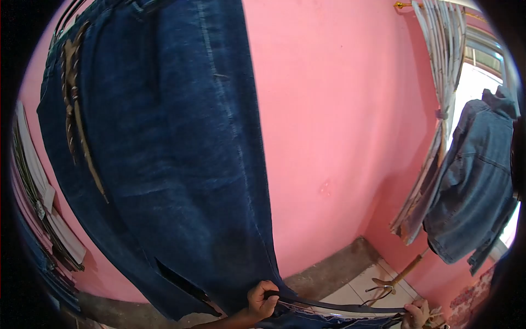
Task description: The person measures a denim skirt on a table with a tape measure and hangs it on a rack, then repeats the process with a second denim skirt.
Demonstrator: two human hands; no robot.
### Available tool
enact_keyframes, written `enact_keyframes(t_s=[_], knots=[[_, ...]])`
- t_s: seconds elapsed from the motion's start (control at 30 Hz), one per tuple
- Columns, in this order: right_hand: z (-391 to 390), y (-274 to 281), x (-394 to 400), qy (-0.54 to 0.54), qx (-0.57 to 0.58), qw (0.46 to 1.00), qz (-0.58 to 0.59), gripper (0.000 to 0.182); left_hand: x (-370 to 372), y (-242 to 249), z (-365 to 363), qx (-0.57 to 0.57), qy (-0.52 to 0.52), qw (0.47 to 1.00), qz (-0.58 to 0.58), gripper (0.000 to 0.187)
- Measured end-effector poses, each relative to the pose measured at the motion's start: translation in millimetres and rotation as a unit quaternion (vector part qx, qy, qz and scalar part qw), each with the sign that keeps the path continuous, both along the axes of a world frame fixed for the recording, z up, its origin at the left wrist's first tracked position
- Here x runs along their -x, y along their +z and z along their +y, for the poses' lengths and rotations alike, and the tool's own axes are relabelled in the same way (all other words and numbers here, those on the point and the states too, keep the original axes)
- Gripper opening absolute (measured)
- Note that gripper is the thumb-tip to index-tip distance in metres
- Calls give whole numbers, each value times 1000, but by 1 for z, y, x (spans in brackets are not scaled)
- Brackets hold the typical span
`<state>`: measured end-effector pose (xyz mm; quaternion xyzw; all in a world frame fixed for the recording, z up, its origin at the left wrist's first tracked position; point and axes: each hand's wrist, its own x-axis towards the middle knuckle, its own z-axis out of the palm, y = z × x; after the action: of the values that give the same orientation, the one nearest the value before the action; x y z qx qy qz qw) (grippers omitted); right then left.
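A long dark-blue denim skirt [164, 137] hangs against the wall, with a brown twisted cord [82, 126] dangling at its upper left and a slit near the bottom. Close to its lower right edge, my left hand [262, 301] is closed on one end of a dark strip [339, 307]. The strip stretches to the right and has a pale lower edge; what it is made of is hard to tell. My right hand [416, 314] grips its other end, partly cut off by the frame's edge. Below the strip lies dark denim with frayed threads.
Other garments [38, 208] hang on the left. On the right, a denim jacket [471, 175] hangs on a wooden stand [402, 277] before a window, beside a tied-back curtain [438, 82]. The wall [329, 109] is pink, and the floor [356, 288] has pale tiles.
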<state>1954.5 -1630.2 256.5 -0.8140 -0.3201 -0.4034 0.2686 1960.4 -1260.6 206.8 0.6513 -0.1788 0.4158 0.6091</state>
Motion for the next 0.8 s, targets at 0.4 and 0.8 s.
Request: enact_keyframes(t_s=[0.4,0.8], knots=[[-24,52,-243,97,-63,985,-126,30,-80,18,6,-24,310,950,17,65],[121,176,-386,286,-113,939,-154,26,-48,23,-22,-52,545,813,198,49]])
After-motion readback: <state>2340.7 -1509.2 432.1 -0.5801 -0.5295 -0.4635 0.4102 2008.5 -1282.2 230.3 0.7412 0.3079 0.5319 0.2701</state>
